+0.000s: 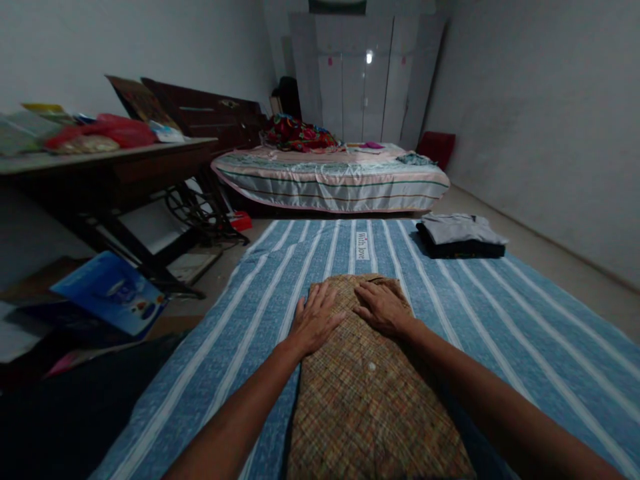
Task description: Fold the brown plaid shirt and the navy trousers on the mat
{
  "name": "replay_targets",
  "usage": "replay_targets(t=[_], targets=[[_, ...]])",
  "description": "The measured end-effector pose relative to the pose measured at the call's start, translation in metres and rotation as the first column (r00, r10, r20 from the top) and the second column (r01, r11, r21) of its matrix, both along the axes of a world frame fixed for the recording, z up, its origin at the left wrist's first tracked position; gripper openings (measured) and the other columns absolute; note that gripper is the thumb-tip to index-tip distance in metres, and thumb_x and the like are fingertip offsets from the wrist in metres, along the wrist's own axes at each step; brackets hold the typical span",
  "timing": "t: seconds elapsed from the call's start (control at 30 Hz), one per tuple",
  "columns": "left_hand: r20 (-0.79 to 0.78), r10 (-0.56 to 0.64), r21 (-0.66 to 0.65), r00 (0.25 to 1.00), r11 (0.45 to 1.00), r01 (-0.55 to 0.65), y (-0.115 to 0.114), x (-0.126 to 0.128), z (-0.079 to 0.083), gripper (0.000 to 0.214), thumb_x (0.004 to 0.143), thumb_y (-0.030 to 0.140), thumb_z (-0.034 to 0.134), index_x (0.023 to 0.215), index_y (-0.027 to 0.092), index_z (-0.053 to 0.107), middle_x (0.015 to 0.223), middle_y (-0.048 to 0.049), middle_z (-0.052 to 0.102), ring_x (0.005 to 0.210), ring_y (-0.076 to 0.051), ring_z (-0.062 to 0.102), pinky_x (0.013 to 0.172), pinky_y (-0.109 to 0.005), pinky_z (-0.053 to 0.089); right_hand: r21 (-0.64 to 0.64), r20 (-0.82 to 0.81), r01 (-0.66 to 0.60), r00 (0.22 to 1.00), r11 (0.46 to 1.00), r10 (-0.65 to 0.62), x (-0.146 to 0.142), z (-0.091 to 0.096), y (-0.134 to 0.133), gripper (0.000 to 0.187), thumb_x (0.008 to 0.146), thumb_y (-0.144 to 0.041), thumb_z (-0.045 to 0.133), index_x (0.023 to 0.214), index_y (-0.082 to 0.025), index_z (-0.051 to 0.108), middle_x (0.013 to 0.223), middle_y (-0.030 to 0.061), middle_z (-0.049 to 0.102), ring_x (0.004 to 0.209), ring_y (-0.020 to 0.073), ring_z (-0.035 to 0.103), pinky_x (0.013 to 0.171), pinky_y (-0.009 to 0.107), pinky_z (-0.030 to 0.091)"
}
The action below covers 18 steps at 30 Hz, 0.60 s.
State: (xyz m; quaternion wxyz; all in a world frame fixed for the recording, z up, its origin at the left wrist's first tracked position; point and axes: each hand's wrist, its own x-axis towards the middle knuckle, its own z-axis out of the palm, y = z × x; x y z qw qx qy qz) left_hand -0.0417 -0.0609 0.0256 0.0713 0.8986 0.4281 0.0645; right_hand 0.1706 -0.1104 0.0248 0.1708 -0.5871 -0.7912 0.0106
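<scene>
A brown checked garment (370, 407), folded into a long narrow shape, lies on the blue and white striped bedspread (250, 313). It looks like a shirt, with one small pale round spot, perhaps a button, near its middle. My left hand (316, 319) rests flat on the left side of its far end, fingers spread. Opposite it, my right hand (384, 308) lies flat near the far right corner, fingers stretched out. Neither hand grips the cloth. The near end of the garment runs out of the picture at the bottom.
Folded clothes (463, 233), grey over black, sit at the right of the bedspread. Beyond stands a second bed (330, 187) with a red patterned quilt (300, 135). On the left are a treadle sewing table (125, 160) with bags on it and a blue box (113, 293).
</scene>
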Motion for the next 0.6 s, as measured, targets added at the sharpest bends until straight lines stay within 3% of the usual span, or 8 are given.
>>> replay_targets(t=[0.17, 0.3, 0.37, 0.47, 0.6], targets=[[-0.056, -0.009, -0.088, 0.998, 0.996, 0.004, 0.002, -0.001, 0.011, 0.065, 0.092, 0.054, 0.032, 0.147, 0.02, 0.024, 0.156, -0.0126, 0.014, 0.143, -0.031, 0.009, 0.11, -0.058, 0.015, 0.01, -0.044, 0.002, 0.999, 1.0, -0.001, 0.002, -0.002, 0.001, 0.042, 0.094, -0.039, 0.047, 0.127, -0.013, 0.051, 0.134, 0.0155, 0.047, 0.122, 0.0257, 0.043, 0.103, 0.04, 0.033], [-0.013, -0.061, 0.009, 0.998, 0.998, 0.062, -0.01, -0.012, 0.027, 0.059, 0.092, 0.044, 0.038, 0.143, 0.015, 0.032, 0.154, -0.014, 0.023, 0.142, -0.028, 0.017, 0.112, -0.054, 0.019, 0.043, -0.097, 0.009, 0.995, 0.999, -0.005, 0.011, 0.015, -0.017, 0.038, 0.093, -0.036, 0.047, 0.122, -0.012, 0.053, 0.13, 0.0149, 0.05, 0.12, 0.0247, 0.045, 0.102, 0.038, 0.037], [0.002, -0.145, 0.041, 0.989, 0.989, 0.145, -0.022, -0.023, 0.033, 0.054, 0.091, 0.038, 0.043, 0.14, 0.014, 0.038, 0.15, -0.0149, 0.032, 0.14, -0.026, 0.025, 0.112, -0.051, 0.022, 0.068, -0.123, -0.012, 0.992, 0.998, 0.02, 0.012, 0.026, -0.044, 0.034, 0.093, -0.037, 0.046, 0.116, -0.014, 0.057, 0.126, 0.0147, 0.053, 0.116, 0.0247, 0.048, 0.099, 0.038, 0.04], [0.035, -0.294, 0.028, 0.955, 0.956, 0.293, -0.046, -0.041, 0.038, 0.048, 0.089, 0.033, 0.049, 0.134, 0.016, 0.046, 0.143, -0.0137, 0.044, 0.136, -0.025, 0.035, 0.111, -0.049, 0.027, 0.124, -0.136, -0.129, 0.98, 0.984, 0.146, 0.002, 0.035, -0.106, 0.037, 0.091, -0.04, 0.046, 0.116, -0.015, 0.057, 0.123, 0.0151, 0.055, 0.115, 0.0264, 0.05, 0.097, 0.041, 0.042], [0.124, -0.428, 0.017, 0.895, 0.903, 0.429, -0.069, -0.043, 0.043, 0.041, 0.088, 0.03, 0.051, 0.127, 0.016, 0.053, 0.137, -0.012, 0.051, 0.133, -0.023, 0.04, 0.112, -0.043, 0.031, 0.074, -0.016, -0.243, 0.969, 0.967, 0.245, -0.032, 0.014, -0.183, 0.052, 0.083, -0.045, 0.056, 0.128, -0.021, 0.05, 0.135, 0.0109, 0.049, 0.126, 0.0295, 0.042, 0.104, 0.046, 0.036]])
